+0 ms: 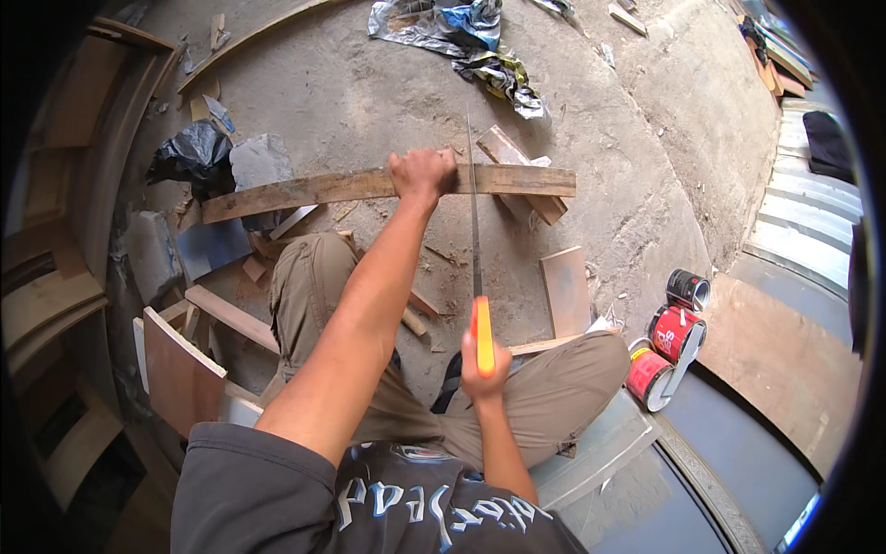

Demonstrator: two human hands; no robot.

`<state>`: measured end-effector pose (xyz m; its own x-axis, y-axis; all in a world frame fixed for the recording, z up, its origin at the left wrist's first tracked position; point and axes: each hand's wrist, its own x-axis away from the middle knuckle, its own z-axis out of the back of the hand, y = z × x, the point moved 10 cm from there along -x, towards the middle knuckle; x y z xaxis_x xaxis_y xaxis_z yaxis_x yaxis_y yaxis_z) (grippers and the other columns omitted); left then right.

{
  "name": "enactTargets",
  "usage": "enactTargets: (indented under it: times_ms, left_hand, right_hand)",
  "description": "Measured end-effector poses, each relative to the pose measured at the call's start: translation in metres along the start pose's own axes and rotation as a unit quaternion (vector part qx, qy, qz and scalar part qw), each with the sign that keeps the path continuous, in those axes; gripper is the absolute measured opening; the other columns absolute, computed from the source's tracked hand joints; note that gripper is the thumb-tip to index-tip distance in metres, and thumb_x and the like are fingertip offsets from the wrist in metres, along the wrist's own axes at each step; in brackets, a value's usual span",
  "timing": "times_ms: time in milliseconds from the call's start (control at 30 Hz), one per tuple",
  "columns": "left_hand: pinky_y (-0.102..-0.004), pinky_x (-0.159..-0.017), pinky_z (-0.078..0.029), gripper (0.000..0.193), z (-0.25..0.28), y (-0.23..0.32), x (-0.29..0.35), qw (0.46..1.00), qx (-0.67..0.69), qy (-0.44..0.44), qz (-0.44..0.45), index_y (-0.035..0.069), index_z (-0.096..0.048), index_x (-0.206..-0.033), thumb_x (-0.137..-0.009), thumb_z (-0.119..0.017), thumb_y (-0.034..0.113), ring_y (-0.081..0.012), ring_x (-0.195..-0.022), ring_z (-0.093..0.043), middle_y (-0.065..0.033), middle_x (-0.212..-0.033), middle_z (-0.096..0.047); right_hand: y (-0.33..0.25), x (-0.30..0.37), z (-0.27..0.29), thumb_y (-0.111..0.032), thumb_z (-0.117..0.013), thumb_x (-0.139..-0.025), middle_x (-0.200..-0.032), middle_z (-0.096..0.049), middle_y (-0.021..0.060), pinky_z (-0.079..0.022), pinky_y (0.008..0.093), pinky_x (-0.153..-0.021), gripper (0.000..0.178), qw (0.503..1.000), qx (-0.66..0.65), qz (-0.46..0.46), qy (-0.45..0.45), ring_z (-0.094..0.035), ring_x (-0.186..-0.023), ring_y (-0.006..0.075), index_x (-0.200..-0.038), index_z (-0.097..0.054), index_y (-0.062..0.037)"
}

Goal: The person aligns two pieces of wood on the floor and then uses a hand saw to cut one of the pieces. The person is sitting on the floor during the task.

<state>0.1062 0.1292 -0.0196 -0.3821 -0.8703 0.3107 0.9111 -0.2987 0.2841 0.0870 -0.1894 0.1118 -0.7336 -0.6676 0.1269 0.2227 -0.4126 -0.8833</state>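
Note:
A long wooden plank (323, 189) lies crosswise in front of me, raised off the ground. My left hand (424, 174) is closed around it, a little right of its middle. In my right hand (486, 362) is the orange and yellow handle of a handsaw (476, 249). Its blade points away from me and crosses the plank just right of my left hand. Under the plank's right end lies a shorter wood block (538, 198). Toward its left end a grey concrete block (260, 161) sits close behind it. The blade's teeth are too thin to make out.
Several cans (678, 331) stand at the right, beside a wooden board (784, 365). A black plastic bag (194, 152) lies at the left, crumpled foil-like sheeting (438, 28) at the back. Wood offcuts (566, 291) are scattered about my legs; wooden frames (55, 305) line the left side.

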Motion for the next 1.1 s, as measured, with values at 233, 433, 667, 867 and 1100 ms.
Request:
enactTargets:
  times_ms: [233, 433, 667, 867, 1100]
  left_hand:
    - [-0.0444, -0.084, -0.042, 0.051, 0.006, 0.003, 0.003, 0.999, 0.004, 0.037, -0.029, 0.001, -0.075, -0.074, -0.087, -0.039, 0.034, -0.0331, -0.069, -0.069, -0.0215, -0.078, -0.071]
    - [-0.0433, -0.082, -0.042, 0.05, -0.001, 0.002, -0.003, 0.999, -0.009, 0.039, -0.024, 0.002, -0.075, -0.072, -0.086, -0.04, 0.034, -0.0313, -0.067, -0.069, -0.0217, -0.075, -0.071]
    - [-0.0426, -0.083, -0.042, 0.05, 0.005, 0.002, 0.005, 0.999, 0.009, 0.039, -0.018, 0.001, -0.074, -0.07, -0.086, -0.041, 0.035, -0.0306, -0.065, -0.068, -0.0213, -0.076, -0.071]
    - [-0.0426, -0.083, -0.042, 0.051, 0.0, 0.006, 0.002, 0.996, -0.002, 0.078, -0.049, 0.001, -0.075, -0.072, -0.087, -0.04, 0.036, -0.0305, -0.065, -0.068, -0.0205, -0.077, -0.071]
    - [-0.0427, -0.083, -0.041, 0.052, 0.002, -0.006, 0.003, 0.998, -0.009, 0.06, -0.012, 0.002, -0.076, -0.073, -0.087, -0.04, 0.037, -0.0315, -0.065, -0.068, -0.0206, -0.078, -0.071]
  right_hand:
    - [-0.009, -0.019, 0.021, -0.011, -0.065, -0.09, -0.053, -0.05, 0.0114, -0.039, 0.0359, -0.047, 0.022, 1.0, -0.011, -0.004, 0.002, -0.05, -0.046, 0.0192, -0.071, -0.06, 0.0001]
    - [-0.025, -0.098, -0.013, -0.017, -0.065, -0.093, -0.051, -0.047, 0.0073, -0.034, 0.0344, -0.047, 0.035, 0.998, -0.043, -0.045, -0.029, -0.043, -0.048, 0.014, -0.064, -0.052, -0.0007]
    - [-0.009, 0.029, 0.04, -0.008, -0.067, -0.088, -0.052, -0.051, 0.0128, -0.041, 0.0356, -0.046, 0.021, 0.999, 0.012, -0.038, -0.032, -0.051, -0.043, 0.0217, -0.07, -0.06, 0.0002]
    - [-0.026, -0.107, -0.014, -0.019, -0.065, -0.093, -0.054, -0.052, 0.0117, -0.038, 0.0369, -0.046, 0.032, 1.0, -0.012, 0.003, -0.005, -0.047, -0.044, 0.0197, -0.066, -0.056, -0.0019]
    - [-0.008, -0.019, 0.002, -0.013, -0.067, -0.089, -0.053, -0.052, 0.0131, -0.04, 0.0361, -0.046, 0.025, 1.0, -0.007, 0.0, -0.005, -0.051, -0.044, 0.0219, -0.069, -0.059, -0.0015]
